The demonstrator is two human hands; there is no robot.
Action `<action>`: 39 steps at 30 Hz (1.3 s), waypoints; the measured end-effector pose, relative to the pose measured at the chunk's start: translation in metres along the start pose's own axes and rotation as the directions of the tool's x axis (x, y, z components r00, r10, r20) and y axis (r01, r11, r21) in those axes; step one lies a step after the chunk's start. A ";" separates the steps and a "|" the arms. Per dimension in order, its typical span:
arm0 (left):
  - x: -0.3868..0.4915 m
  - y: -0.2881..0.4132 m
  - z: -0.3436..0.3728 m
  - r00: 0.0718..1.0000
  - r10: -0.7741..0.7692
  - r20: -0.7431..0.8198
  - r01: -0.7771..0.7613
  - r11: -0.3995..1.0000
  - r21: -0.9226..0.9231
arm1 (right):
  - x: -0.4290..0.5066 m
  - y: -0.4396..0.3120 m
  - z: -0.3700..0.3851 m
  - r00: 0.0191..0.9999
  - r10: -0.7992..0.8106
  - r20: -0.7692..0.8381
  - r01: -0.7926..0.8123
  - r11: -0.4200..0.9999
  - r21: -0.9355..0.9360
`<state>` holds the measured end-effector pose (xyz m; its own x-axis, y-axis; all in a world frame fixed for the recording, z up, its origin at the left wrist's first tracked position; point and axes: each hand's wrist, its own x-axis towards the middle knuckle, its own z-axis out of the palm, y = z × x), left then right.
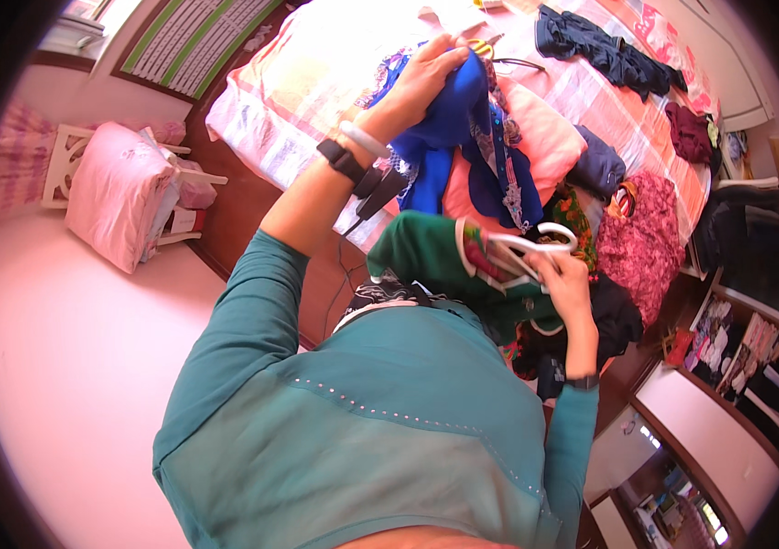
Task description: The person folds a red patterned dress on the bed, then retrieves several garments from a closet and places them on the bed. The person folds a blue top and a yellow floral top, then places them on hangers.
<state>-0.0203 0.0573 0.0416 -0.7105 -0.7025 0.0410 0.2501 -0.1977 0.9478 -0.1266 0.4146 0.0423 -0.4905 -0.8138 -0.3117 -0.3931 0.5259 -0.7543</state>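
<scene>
My left hand (424, 79) grips a bright blue garment (461, 110) and holds it up over the bed's near edge. Lace and small shiny trim run along its hanging parts. Lower and to the right, my right hand (560, 280) is closed around a white clothes hanger (554, 237). A dark green garment (410, 250) with pale edging and a patterned inside hangs about that hanger, close to my body. Whether the hanger sits inside the garment's shoulders cannot be made out. Behind the blue cloth lies a salmon-pink cushion or folded cloth (546, 134).
On the plaid-covered bed (259, 96) lie a navy garment (602, 51), a maroon garment (688, 130), a pink patterned garment (640, 240) and yellow-handled scissors (482, 48). A white chair (56, 168) holding a pink cushion (118, 192) stands left. Shelves (739, 357) of clothes are at right.
</scene>
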 end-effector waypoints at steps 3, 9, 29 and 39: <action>0.009 0.023 0.007 1.000 0.014 -0.001 -0.014 0.998 0.058 | 0.049 0.030 0.026 0.990 -0.139 -0.033 0.142 0.985 0.102; 0.010 0.047 0.004 0.996 -0.088 0.006 0.087 0.992 0.094 | 0.111 0.013 0.055 0.916 -0.367 -0.161 0.355 0.930 -0.098; -0.075 -0.090 0.028 0.995 0.003 0.099 -0.074 0.687 0.723 | 0.168 -0.089 0.020 0.889 -0.054 -0.455 0.415 0.517 0.749; -0.009 -0.040 -0.068 0.969 -0.188 -0.160 0.155 0.967 -0.202 | 0.191 -0.006 -0.041 0.868 -0.080 -0.490 0.408 0.678 0.612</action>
<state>0.0204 0.0249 -0.0179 -0.6301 -0.7531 -0.1895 0.2652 -0.4381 0.8589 -0.2502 0.2662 0.0111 -0.7751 -0.6276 0.0728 0.0096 -0.1269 -0.9919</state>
